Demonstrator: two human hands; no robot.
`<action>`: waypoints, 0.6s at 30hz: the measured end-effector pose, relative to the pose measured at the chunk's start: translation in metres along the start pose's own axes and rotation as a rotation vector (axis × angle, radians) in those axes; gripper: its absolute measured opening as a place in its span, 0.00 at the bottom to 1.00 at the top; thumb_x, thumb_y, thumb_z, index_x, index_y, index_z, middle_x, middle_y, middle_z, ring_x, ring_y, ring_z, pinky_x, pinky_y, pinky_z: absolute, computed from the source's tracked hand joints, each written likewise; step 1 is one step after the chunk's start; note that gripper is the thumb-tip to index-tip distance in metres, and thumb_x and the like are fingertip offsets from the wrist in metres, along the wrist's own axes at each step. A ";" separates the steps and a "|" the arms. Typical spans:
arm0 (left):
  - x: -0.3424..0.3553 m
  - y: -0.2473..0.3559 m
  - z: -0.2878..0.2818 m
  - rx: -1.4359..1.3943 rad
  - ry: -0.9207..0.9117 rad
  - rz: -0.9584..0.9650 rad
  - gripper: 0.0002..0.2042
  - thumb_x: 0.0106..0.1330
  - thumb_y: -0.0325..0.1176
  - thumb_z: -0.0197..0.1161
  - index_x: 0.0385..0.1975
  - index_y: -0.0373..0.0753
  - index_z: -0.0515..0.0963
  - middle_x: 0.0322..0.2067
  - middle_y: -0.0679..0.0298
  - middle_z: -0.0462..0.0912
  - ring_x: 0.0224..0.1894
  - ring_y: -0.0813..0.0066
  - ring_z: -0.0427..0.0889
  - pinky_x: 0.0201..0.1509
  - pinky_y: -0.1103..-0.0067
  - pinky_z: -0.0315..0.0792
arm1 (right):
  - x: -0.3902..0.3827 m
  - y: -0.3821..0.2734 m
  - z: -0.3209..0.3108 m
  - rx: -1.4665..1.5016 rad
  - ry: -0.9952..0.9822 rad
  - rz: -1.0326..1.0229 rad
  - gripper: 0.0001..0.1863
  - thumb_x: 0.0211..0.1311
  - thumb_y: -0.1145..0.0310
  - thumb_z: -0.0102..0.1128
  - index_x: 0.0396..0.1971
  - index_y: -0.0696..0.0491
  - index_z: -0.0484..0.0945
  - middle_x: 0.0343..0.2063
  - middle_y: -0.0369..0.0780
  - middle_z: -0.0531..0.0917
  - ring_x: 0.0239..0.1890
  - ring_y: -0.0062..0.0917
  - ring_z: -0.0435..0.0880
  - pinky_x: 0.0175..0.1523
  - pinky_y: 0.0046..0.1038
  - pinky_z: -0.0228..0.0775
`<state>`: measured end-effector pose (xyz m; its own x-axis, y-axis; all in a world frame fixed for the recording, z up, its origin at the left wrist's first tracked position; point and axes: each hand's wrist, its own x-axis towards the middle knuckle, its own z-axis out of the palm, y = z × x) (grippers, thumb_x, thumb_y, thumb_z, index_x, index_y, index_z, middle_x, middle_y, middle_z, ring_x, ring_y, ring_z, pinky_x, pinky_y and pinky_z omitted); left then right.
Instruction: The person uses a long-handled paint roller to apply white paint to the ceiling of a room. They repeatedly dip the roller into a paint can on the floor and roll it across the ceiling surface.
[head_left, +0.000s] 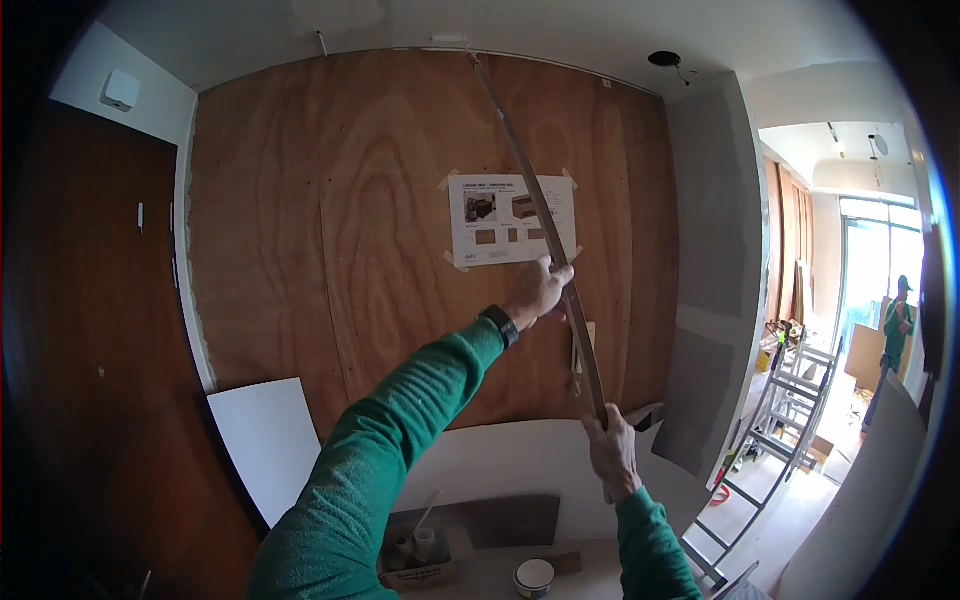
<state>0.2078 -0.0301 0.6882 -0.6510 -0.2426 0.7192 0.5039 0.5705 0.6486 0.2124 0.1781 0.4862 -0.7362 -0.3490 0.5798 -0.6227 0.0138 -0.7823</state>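
A long narrow strip (520,150) runs up on a slant to the ceiling edge of a plywood wall (260,240). My left hand (540,292), with a dark watch at the wrist, is closed round it at about its middle. My right hand (614,448) grips it lower down, near the bottom end. Behind the strip, a printed sheet (480,236) is taped to the plywood. A small pale piece (586,340) stands against the wall behind the strip.
A brown door (110,300) is at left. White boards (258,430), a box of rolls (420,570) and a tub (534,574) sit below. A ladder (790,410) stands at right; another person (893,330) is farther back. A round ceiling hole (664,59) has a dangling wire.
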 end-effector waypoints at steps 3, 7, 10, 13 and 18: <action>-0.026 0.017 0.011 0.004 -0.097 -0.137 0.20 0.75 0.36 0.57 0.57 0.24 0.68 0.41 0.53 0.79 0.20 0.70 0.84 0.19 0.76 0.83 | -0.025 0.014 -0.011 -0.014 0.012 0.015 0.16 0.68 0.59 0.59 0.39 0.59 0.75 0.25 0.52 0.82 0.29 0.46 0.83 0.39 0.42 0.73; -0.036 0.013 0.021 -0.047 -0.113 -0.178 0.24 0.76 0.38 0.57 0.61 0.23 0.63 0.44 0.49 0.79 0.20 0.68 0.85 0.19 0.76 0.82 | -0.037 0.016 -0.022 -0.014 0.009 0.034 0.15 0.67 0.59 0.59 0.40 0.58 0.75 0.25 0.52 0.82 0.30 0.47 0.84 0.39 0.42 0.74; -0.017 0.010 0.025 -0.067 -0.098 -0.159 0.29 0.75 0.38 0.58 0.65 0.20 0.60 0.46 0.46 0.81 0.20 0.70 0.85 0.19 0.76 0.82 | -0.022 0.012 -0.025 -0.021 0.029 0.014 0.15 0.67 0.59 0.59 0.40 0.58 0.76 0.26 0.52 0.83 0.31 0.48 0.85 0.40 0.42 0.74; 0.013 0.013 0.023 -0.096 -0.078 -0.114 0.21 0.75 0.36 0.57 0.57 0.24 0.69 0.38 0.53 0.83 0.21 0.69 0.85 0.18 0.76 0.82 | 0.009 0.003 -0.028 -0.058 0.025 -0.001 0.17 0.67 0.59 0.59 0.43 0.59 0.77 0.29 0.53 0.84 0.34 0.47 0.85 0.41 0.41 0.74; 0.049 0.002 0.018 -0.067 -0.044 -0.163 0.14 0.75 0.36 0.56 0.49 0.30 0.75 0.33 0.57 0.85 0.23 0.66 0.87 0.20 0.72 0.85 | 0.039 0.003 -0.034 -0.016 -0.007 -0.004 0.19 0.66 0.59 0.60 0.45 0.59 0.79 0.30 0.53 0.84 0.35 0.43 0.85 0.42 0.39 0.74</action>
<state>0.1665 -0.0265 0.7205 -0.7506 -0.2918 0.5928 0.4256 0.4728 0.7716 0.1732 0.1962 0.5140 -0.7318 -0.3561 0.5811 -0.6297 0.0270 -0.7764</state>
